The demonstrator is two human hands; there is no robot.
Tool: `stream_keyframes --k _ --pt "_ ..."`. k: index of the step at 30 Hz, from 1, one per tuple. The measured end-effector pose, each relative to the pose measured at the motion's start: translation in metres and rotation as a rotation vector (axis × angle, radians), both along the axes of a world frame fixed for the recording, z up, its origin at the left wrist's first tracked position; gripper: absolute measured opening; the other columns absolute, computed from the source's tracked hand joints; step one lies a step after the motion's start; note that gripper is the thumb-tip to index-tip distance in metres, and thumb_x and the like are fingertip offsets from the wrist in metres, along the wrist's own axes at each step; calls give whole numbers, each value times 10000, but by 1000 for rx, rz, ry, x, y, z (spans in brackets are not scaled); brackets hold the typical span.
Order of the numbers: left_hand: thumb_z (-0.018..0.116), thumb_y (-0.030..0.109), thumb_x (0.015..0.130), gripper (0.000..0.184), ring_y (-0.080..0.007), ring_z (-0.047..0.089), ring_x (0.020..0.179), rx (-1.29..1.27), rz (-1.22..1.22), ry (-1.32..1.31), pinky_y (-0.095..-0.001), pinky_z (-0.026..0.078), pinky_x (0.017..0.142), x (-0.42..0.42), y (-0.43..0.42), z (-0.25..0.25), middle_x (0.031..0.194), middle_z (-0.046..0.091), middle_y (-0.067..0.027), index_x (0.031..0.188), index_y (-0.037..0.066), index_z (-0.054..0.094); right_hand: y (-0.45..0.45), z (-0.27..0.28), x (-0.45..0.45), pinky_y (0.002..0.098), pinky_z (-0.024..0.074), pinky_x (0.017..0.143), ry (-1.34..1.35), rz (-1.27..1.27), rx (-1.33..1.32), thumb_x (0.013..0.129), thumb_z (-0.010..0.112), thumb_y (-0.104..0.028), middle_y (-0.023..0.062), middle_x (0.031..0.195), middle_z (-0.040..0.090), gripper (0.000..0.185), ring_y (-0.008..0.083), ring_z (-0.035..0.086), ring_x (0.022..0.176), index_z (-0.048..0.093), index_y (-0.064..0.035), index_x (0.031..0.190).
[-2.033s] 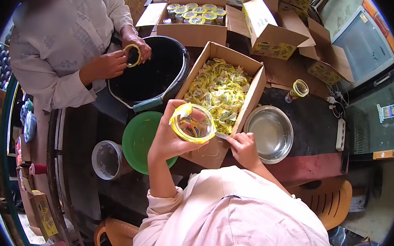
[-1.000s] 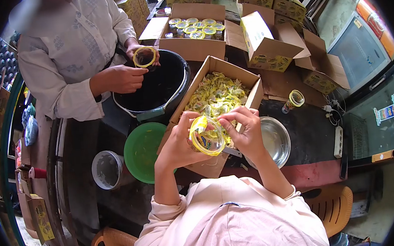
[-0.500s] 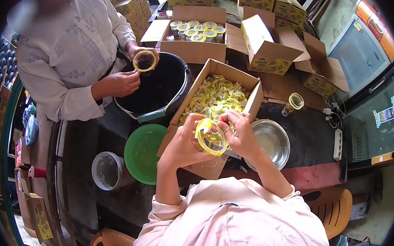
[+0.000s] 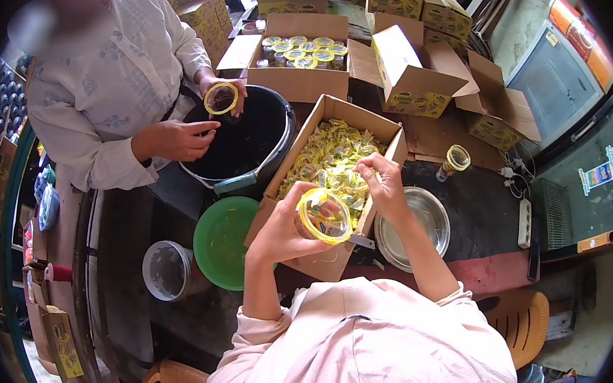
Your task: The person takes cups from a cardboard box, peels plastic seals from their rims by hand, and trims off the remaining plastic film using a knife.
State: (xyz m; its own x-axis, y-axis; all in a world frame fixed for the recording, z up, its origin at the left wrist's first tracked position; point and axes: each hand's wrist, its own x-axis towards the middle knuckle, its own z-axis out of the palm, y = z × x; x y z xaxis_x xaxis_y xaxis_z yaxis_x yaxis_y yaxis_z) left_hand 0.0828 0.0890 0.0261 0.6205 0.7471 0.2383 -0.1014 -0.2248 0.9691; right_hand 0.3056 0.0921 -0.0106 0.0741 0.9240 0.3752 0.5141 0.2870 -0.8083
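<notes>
A clear plastic jar with a yellow rim [image 4: 324, 217] is held in my left hand [image 4: 278, 231], tilted so that its round end faces me. My fingers wrap around its side. To the right of the jar and apart from it, my right hand [image 4: 387, 189] is raised with thumb and fingertips pinched together. Whatever may be in that pinch is too small to make out. Under and beyond both hands lies an open cardboard box [image 4: 394, 135] filled with yellow and clear plastic scraps [image 4: 335, 149].
A metal bowl [image 4: 434, 217] stands right, a green basin [image 4: 218, 259] and grey bucket [image 4: 165, 271] left. Across the table a co-worker [image 4: 107, 85] holds another jar [image 4: 221, 97] over a black bucket [image 4: 284, 139]. A carton [image 4: 305, 83] holds several jars; one jar [image 4: 455, 158] stands right.
My right hand has come off the jar's rim and moved up and right, over the box edge. The jar stays in my left hand. The co-worker's near hand has shifted slightly away from their jar.
</notes>
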Motion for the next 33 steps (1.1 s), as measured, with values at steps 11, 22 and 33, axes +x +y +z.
stream_keyframes --k 11,22,33 --pt "829 74 562 705 -69 547 868 -5 140 90 -211 454 701 -29 -9 -16 967 620 -35 1133 70 417 1 -83 30 425 240 923 -538 -181 -162 698 693 -275 66 1280 468 329 219 417 1188 692 -237 1025" --pt "798 72 591 637 -66 536 875 0 231 76 -210 468 732 -45 -39 -19 1049 565 -19 1135 48 468 -62 -117 64 454 162 987 -923 -28 34 825 588 -341 78 1440 278 311 249 242 1299 627 -274 1126" --pt "817 135 589 653 -116 547 929 105 376 139 -251 458 804 -44 -57 -35 1012 545 -37 1134 40 469 -113 -83 35 414 247 901 -446 -271 -84 790 633 -235 16 1114 542 154 191 472 1082 654 -170 928"
